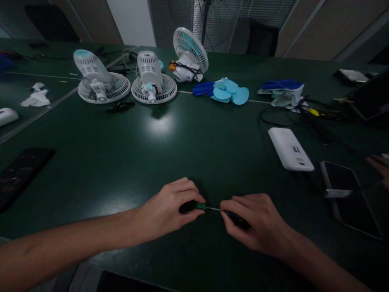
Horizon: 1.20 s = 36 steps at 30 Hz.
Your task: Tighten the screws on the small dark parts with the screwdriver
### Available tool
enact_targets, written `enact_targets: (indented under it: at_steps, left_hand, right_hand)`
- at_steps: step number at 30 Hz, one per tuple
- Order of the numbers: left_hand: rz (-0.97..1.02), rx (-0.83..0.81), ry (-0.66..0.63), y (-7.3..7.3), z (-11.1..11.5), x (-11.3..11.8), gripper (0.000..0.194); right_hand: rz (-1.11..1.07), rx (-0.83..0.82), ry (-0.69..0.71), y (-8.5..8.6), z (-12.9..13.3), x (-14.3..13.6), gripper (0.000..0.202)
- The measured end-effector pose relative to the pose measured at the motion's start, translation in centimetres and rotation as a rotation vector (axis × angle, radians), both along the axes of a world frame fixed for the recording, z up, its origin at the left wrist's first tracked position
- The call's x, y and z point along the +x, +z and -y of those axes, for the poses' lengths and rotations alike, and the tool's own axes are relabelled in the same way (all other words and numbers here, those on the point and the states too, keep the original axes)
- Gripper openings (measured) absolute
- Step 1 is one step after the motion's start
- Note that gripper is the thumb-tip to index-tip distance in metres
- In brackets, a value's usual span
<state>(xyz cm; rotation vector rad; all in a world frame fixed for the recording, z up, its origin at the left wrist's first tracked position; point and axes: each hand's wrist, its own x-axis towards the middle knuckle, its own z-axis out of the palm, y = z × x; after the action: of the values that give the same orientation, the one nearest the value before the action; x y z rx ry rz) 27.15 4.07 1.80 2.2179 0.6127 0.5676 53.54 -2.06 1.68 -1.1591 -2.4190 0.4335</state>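
Between the thumb and fingers of my left hand (pixel 179 202) is a small green circuit board (pixel 201 206), close above the dark green tabletop. My right hand (pixel 253 221) is closed around the black handle of a screwdriver (pixel 238 220). Its thin metal shaft points left, and the tip meets or nearly meets the board's right edge; I cannot tell which. Part of the board is hidden by my left fingers.
White fan parts (pixel 105 87) and a second fan unit (pixel 154 89) lie face down at the back. Another fan (pixel 190 54) leans behind blue fan blades (pixel 230 91). At right are a white power bank (pixel 291 149), a phone (pixel 342 178) and another person's hand (pixel 379 167).
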Motion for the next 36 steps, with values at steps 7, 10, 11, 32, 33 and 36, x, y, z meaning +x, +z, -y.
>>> enact_targets:
  at_steps: [7, 10, 11, 32, 33, 36]
  left_hand:
    - [-0.002, -0.02, 0.0, -0.2, 0.1, -0.1, 0.015]
    - [-0.008, -0.034, 0.001, -0.2, 0.0, -0.1, 0.015]
    - [-0.009, -0.037, -0.002, -0.1, 0.0, -0.1, 0.015]
    - [-0.024, -0.031, -0.028, 0.2, -0.1, -0.1, 0.017]
    - [-0.023, -0.028, -0.03, 0.2, -0.1, -0.1, 0.017]
    - [-0.013, -0.022, -0.034, 0.3, 0.0, -0.1, 0.018]
  right_hand:
    - [-0.006, 0.045, 0.023, 0.2, -0.1, -0.3, 0.01]
    - [0.004, 0.056, 0.027, 0.1, -0.2, -0.4, 0.009]
    - [-0.003, 0.058, 0.027, 0.1, -0.3, -0.4, 0.009]
    - [-0.097, 0.006, 0.001, 0.0, -0.2, -0.6, 0.009]
    - [-0.099, 0.0, 0.001, 0.0, -0.2, -0.6, 0.009]
    - [-0.106, -0.01, -0.001, 0.2, -0.2, -0.6, 0.009]
